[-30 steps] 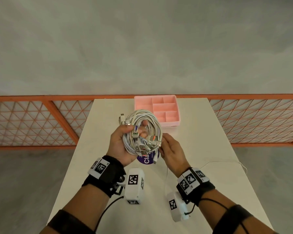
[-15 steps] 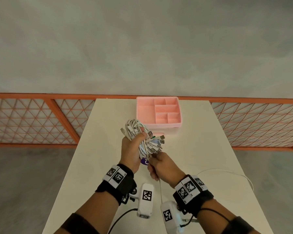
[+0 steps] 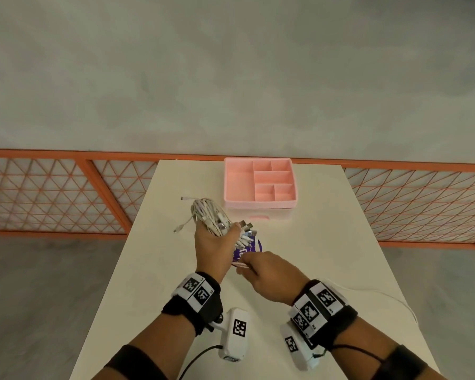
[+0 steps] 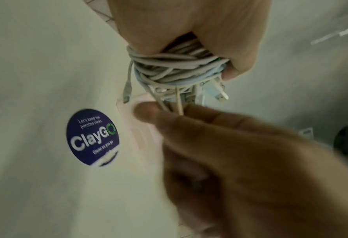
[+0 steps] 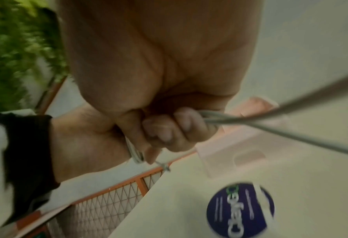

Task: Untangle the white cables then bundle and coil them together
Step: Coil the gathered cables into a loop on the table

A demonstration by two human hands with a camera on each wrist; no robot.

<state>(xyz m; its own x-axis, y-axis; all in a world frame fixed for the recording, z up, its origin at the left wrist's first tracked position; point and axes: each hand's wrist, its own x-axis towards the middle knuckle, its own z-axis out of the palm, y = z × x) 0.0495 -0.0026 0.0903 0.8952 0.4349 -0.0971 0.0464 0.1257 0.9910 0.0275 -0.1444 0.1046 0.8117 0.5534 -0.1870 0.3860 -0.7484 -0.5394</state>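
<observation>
white cables (image 3: 211, 218) coiled within left hand (image 3: 214, 246) fingers, strands pinched by right hand (image 3: 269, 272)

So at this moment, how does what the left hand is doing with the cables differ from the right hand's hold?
The left hand wraps its fingers around the whole coiled cable bundle; the right hand pinches only a few loose strands trailing from it. The left hand sits farther up the table, the right hand nearer the person. Both grip white cable above the table.
</observation>
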